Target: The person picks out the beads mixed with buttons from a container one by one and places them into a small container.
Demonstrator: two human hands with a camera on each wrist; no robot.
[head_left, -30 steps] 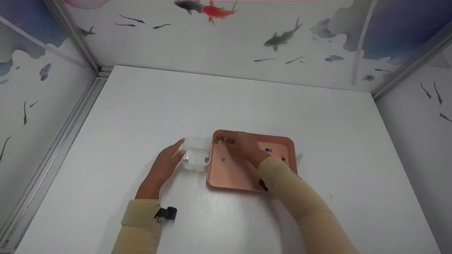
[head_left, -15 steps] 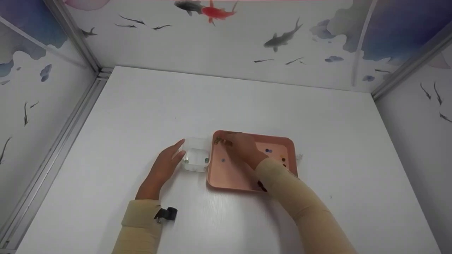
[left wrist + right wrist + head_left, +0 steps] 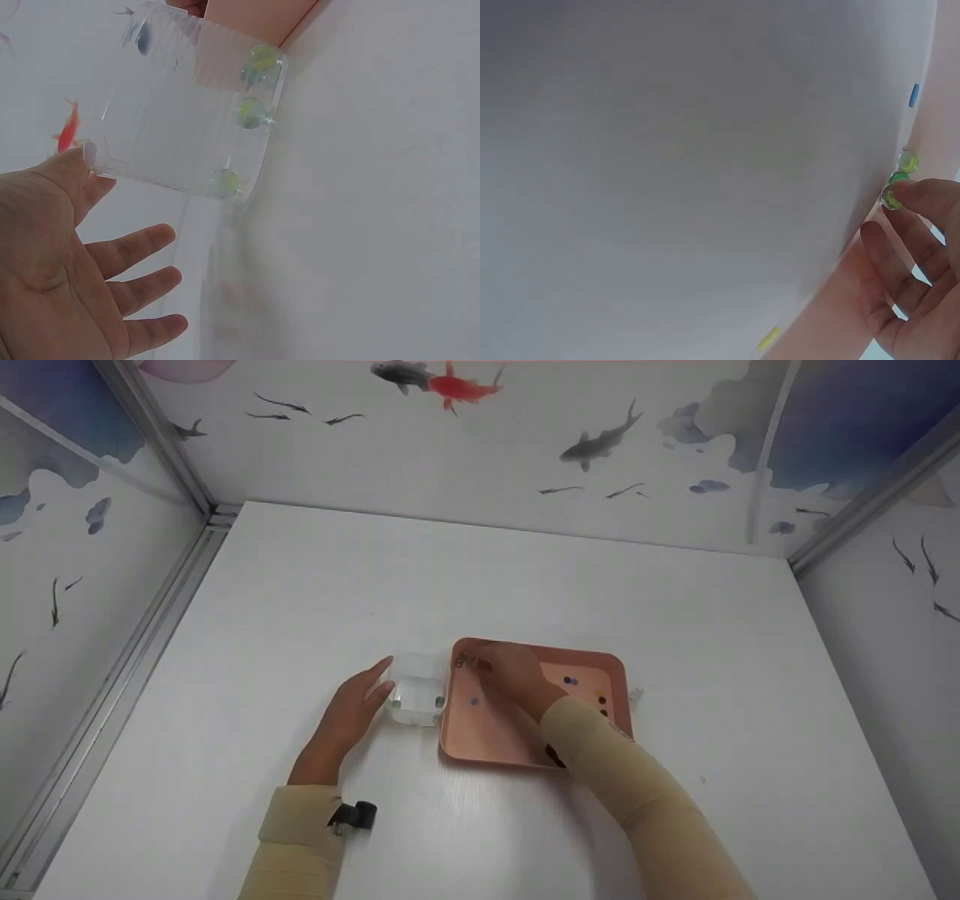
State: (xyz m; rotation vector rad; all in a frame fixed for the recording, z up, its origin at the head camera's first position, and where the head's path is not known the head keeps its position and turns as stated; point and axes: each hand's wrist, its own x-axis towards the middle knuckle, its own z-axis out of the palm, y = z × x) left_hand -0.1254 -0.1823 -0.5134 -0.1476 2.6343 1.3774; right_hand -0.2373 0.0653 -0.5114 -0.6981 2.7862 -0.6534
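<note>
My left hand [image 3: 352, 705] stays at the left side of a clear plastic container [image 3: 418, 688]. In the left wrist view its thumb and index finger touch the container's rim, and the other fingers are straight and spread. Several marbles [image 3: 250, 112], clear with yellow and green swirls, lie inside the container. Over the far left corner of the pink tray [image 3: 487, 746] is my right hand [image 3: 514, 667]. Its thumb and index finger pinch a yellow-green marble [image 3: 891, 199]. Right against that one lie a green marble [image 3: 899, 178] and another clear marble [image 3: 908, 160].
Small flat discs lie in the tray: a light blue disc [image 3: 475, 701], a dark blue disc [image 3: 568, 680] and several dark or yellow ones to the right. The container stands close to the tray's left edge on a white table [image 3: 480, 585]. Printed panels [image 3: 495, 450] enclose the table.
My right hand shifts slightly at the tray's far left corner, its forearm moving a little to the left. The left hand and the container stay where they were.
</note>
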